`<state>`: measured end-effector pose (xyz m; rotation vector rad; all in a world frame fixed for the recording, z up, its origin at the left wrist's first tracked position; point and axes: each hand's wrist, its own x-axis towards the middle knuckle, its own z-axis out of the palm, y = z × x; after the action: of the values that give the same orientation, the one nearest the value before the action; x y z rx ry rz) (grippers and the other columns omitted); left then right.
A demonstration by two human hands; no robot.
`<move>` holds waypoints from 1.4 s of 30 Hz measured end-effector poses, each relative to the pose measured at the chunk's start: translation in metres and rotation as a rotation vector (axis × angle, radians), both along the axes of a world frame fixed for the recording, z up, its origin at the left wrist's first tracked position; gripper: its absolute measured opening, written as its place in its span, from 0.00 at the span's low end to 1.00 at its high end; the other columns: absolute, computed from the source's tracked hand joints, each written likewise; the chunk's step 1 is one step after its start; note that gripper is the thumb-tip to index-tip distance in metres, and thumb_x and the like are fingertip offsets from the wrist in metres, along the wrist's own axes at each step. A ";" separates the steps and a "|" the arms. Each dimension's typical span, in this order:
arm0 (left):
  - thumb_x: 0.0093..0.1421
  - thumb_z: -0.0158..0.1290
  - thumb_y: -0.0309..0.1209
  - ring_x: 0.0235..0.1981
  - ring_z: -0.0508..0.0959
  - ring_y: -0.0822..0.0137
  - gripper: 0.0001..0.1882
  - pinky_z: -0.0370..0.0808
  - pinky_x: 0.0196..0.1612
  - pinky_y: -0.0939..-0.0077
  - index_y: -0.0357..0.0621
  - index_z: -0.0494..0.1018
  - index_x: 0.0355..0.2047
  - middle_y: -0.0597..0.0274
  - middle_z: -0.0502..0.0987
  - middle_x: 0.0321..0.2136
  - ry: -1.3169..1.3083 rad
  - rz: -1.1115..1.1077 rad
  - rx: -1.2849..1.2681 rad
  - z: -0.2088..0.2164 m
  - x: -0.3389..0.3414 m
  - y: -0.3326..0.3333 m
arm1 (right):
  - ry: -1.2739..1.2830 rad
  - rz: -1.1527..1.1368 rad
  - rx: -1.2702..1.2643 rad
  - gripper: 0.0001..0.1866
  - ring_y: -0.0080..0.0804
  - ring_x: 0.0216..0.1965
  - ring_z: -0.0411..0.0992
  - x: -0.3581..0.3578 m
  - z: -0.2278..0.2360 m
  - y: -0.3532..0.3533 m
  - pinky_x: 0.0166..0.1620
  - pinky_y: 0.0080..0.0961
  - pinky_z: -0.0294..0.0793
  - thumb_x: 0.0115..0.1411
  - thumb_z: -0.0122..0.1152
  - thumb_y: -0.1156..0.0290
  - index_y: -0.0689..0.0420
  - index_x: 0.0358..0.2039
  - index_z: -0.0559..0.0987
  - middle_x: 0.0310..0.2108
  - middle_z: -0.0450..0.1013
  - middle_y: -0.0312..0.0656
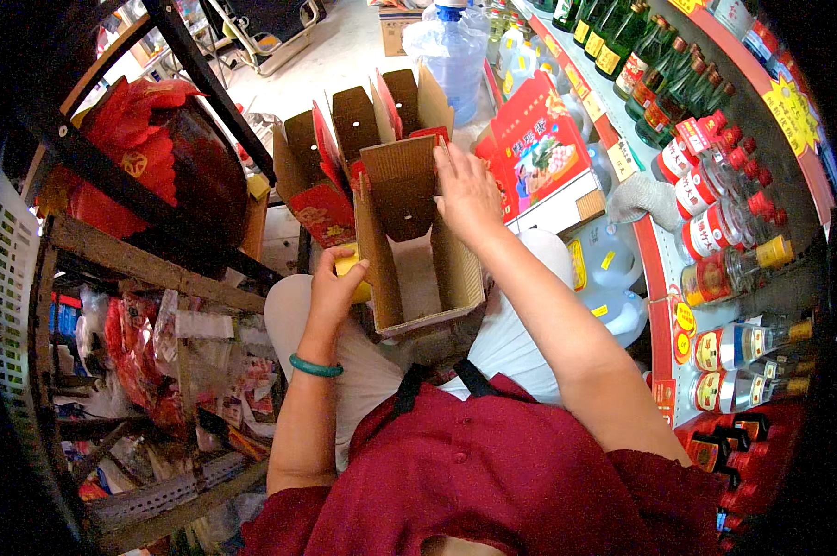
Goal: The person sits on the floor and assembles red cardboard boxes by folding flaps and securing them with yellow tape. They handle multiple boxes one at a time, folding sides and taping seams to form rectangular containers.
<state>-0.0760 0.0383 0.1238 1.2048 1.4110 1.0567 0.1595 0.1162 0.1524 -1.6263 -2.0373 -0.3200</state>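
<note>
An open brown cardboard carton stands upright between my knees, its inside facing up and a flap raised at its far end. My left hand is at the carton's left side, fingers closed around a small yellow object pressed near the wall; most of it is hidden, so its kind does not show. My right hand lies with stretched fingers over the far right edge of the carton, touching the cardboard. Just beyond stand more open cartons with red printed sides.
Shelves of green glass bottles and clear bottles with red caps line my right. A red printed carton panel leans there, near a grey glove. A large water bottle stands ahead. On my left is a rack with plastic bags.
</note>
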 end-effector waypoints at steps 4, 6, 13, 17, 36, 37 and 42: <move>0.54 0.57 0.31 0.36 0.73 0.71 0.17 0.71 0.41 0.77 0.41 0.68 0.43 0.61 0.74 0.36 -0.024 0.016 0.013 0.004 0.002 -0.001 | -0.366 0.101 0.183 0.23 0.41 0.58 0.59 -0.016 -0.002 0.031 0.59 0.40 0.56 0.59 0.42 0.70 0.59 0.56 0.64 0.57 0.62 0.45; 0.52 0.58 0.31 0.32 0.73 0.72 0.17 0.71 0.36 0.77 0.40 0.67 0.39 0.61 0.74 0.33 -0.049 0.042 0.038 -0.003 0.000 0.000 | -0.414 0.116 0.235 0.23 0.40 0.57 0.60 -0.026 -0.004 0.050 0.59 0.41 0.54 0.59 0.42 0.69 0.59 0.55 0.66 0.54 0.65 0.45; 0.52 0.59 0.32 0.30 0.72 0.72 0.16 0.71 0.34 0.77 0.40 0.67 0.38 0.62 0.73 0.30 0.012 0.174 0.052 -0.002 0.006 -0.004 | -0.320 0.176 0.040 0.12 0.36 0.44 0.71 -0.036 -0.002 0.057 0.49 0.38 0.67 0.55 0.48 0.70 0.56 0.39 0.76 0.34 0.73 0.41; 0.52 0.59 0.32 0.31 0.72 0.72 0.16 0.71 0.34 0.77 0.41 0.67 0.38 0.61 0.73 0.30 0.009 0.181 0.068 -0.003 0.007 -0.005 | -0.466 0.375 -0.399 0.12 0.41 0.28 0.77 -0.035 -0.023 0.026 0.27 0.38 0.76 0.55 0.50 0.68 0.56 0.36 0.78 0.31 0.77 0.43; 0.51 0.60 0.33 0.31 0.73 0.71 0.18 0.72 0.34 0.76 0.41 0.68 0.38 0.61 0.73 0.32 -0.109 0.128 0.049 -0.012 0.005 0.001 | -0.400 0.498 -0.610 0.23 0.42 0.44 0.73 -0.036 0.004 0.002 0.44 0.42 0.71 0.56 0.52 0.49 0.51 0.45 0.75 0.41 0.75 0.43; 0.51 0.60 0.33 0.32 0.73 0.72 0.18 0.72 0.35 0.77 0.41 0.68 0.38 0.61 0.73 0.32 -0.105 0.120 0.063 -0.015 0.004 0.002 | -0.294 0.606 -0.719 0.26 0.44 0.45 0.72 -0.029 0.011 -0.008 0.46 0.41 0.70 0.55 0.53 0.47 0.54 0.46 0.75 0.42 0.74 0.46; 0.51 0.60 0.33 0.34 0.72 0.72 0.17 0.71 0.37 0.78 0.41 0.68 0.38 0.61 0.73 0.33 -0.136 0.103 0.034 -0.019 0.005 0.003 | -0.206 0.889 -1.189 0.30 0.52 0.44 0.71 -0.007 0.055 -0.081 0.48 0.40 0.69 0.52 0.60 0.50 0.63 0.46 0.73 0.40 0.73 0.56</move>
<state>-0.0708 0.0413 0.1051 1.0730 1.3653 1.2153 0.1526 0.0348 0.2069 -0.9183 -3.0821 1.2832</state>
